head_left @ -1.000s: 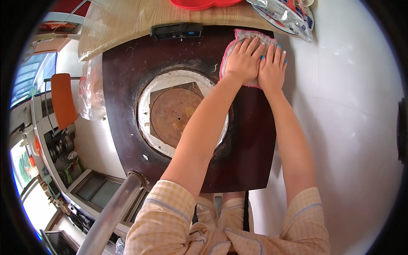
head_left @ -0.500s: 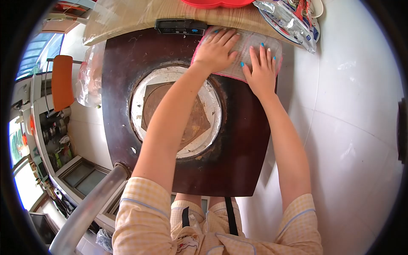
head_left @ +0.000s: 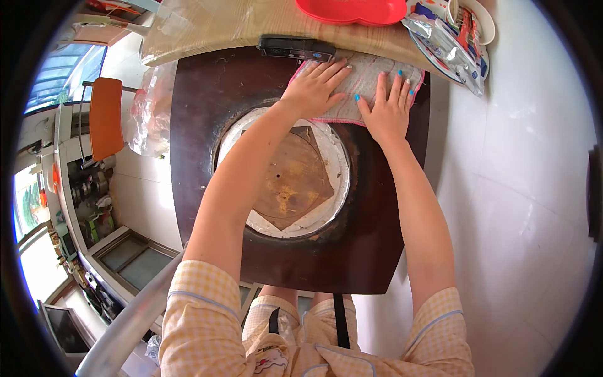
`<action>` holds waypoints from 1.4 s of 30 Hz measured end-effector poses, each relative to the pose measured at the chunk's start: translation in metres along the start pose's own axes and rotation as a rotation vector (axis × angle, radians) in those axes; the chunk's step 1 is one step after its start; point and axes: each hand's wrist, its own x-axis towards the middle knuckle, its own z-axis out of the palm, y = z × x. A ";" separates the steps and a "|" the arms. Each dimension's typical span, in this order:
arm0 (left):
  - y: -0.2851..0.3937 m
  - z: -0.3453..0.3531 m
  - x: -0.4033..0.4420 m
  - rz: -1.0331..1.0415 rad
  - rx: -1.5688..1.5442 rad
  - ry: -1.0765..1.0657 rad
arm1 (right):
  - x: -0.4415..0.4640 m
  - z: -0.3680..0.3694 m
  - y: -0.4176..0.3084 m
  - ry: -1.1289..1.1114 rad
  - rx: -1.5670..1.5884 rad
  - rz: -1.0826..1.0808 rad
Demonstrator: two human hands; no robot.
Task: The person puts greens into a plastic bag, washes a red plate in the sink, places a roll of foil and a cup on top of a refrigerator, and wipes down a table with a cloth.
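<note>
A greyish cloth with a pink edge (head_left: 361,81) lies spread on the dark wooden tabletop (head_left: 314,270), near its far right corner. My left hand (head_left: 312,90) rests on the cloth's left part, palm down, with fingers stretched out. On the right part lies my right hand (head_left: 387,110), also flat with fingers spread and some blue nails showing. Beyond my left fingertips stands a black control box (head_left: 296,48). Partly under my left forearm is a round whitish recess (head_left: 342,188) holding a brown, stained plate (head_left: 295,179).
Along the far side runs a wood-patterned surface (head_left: 213,31) with a red tray (head_left: 352,11) and a silver packet (head_left: 449,47) on a plate. An orange chair (head_left: 107,119) and a clear plastic bag (head_left: 149,113) are at left. A metal pipe (head_left: 135,314) rises at lower left.
The whole view has shifted, so the table sits further right and lower. Both hands stay flat on the cloth, whose surface now looks more wrinkled between them.
</note>
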 end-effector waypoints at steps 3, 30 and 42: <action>-0.006 -0.004 -0.008 0.018 -0.021 -0.020 | 0.003 0.002 -0.010 -0.016 -0.019 0.016; -0.143 -0.065 -0.186 -0.618 0.159 -0.116 | 0.072 0.060 -0.234 -0.298 0.162 -0.333; -0.096 -0.057 -0.238 -1.145 0.259 -0.061 | 0.065 0.067 -0.303 -0.346 0.266 -0.716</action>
